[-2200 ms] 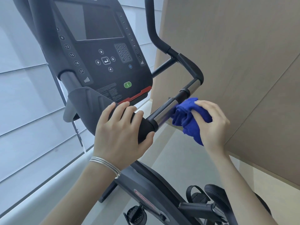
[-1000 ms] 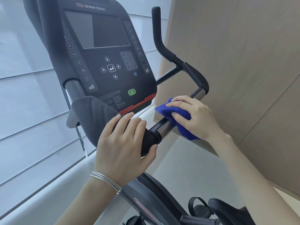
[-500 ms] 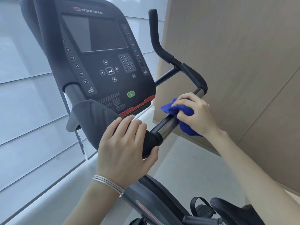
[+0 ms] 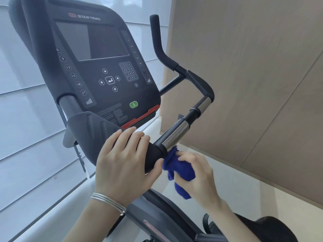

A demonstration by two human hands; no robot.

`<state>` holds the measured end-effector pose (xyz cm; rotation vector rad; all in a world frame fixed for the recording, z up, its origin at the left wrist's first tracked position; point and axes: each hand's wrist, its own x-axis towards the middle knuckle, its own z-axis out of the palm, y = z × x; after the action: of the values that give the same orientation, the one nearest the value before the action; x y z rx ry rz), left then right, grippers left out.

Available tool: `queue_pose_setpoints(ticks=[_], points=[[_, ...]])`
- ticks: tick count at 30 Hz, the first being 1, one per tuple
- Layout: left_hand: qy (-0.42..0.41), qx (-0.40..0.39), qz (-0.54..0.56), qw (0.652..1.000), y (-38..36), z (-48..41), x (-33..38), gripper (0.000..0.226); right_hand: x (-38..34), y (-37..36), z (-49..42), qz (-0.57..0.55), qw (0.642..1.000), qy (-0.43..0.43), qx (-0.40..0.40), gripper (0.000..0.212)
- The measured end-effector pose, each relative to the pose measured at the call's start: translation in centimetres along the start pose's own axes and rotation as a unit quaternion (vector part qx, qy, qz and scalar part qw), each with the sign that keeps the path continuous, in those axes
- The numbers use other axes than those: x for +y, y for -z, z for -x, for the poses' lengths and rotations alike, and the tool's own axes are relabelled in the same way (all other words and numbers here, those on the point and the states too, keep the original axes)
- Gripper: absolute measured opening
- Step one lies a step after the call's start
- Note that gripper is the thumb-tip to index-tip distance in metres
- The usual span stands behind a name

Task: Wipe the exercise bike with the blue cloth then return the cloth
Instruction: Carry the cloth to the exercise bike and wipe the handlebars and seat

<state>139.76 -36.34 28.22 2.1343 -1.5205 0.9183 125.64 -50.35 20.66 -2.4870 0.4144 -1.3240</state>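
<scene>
The black exercise bike's console [image 4: 97, 70] fills the upper left, and its handlebar [image 4: 176, 133] runs from a black grip up to the right, with a shiny metal section in the middle. My left hand [image 4: 122, 165] grips the black handle end. My right hand [image 4: 197, 175] holds the bunched blue cloth [image 4: 180, 170] just below the lower end of the metal section, beside my left thumb. The cloth's top edge touches the bar there.
A beige panelled wall [image 4: 253, 84] stands close on the right. White window blinds [image 4: 26, 119] lie behind the bike on the left. The bike frame [image 4: 162, 222] and the seat [image 4: 272, 227] are at the bottom, above a pale floor.
My right hand slid the cloth down the handlebar from the upper metal section to below the bar, next to my left hand. The left hand kept its grip.
</scene>
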Motion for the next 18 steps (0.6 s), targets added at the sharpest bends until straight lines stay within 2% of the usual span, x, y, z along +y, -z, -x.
queue_pose_setpoints(ticks=[3, 10, 15, 18], points=[[-0.006, 0.002, -0.003, 1.0, 0.1, 0.0, -0.1, 0.043, -0.6, -1.8, 0.5, -0.019, 1.0, -0.003, 0.024, 0.036], [-0.004, 0.007, -0.005, 1.0, 0.1, -0.1, 0.0, 0.041, 1.6, -2.6, -1.5, -0.042, 0.988, -0.089, 0.121, 0.032], [-0.009, 0.021, -0.001, 1.0, -0.1, -0.1, -0.1, 0.04, 0.7, -3.6, -0.3, -0.05, 0.99, -0.032, 0.126, 0.029], [-0.012, 0.023, -0.002, 1.0, -0.1, -0.1, -0.2, 0.04, 1.4, -3.7, -1.0, -0.042, 0.99, -0.036, 0.13, 0.029]])
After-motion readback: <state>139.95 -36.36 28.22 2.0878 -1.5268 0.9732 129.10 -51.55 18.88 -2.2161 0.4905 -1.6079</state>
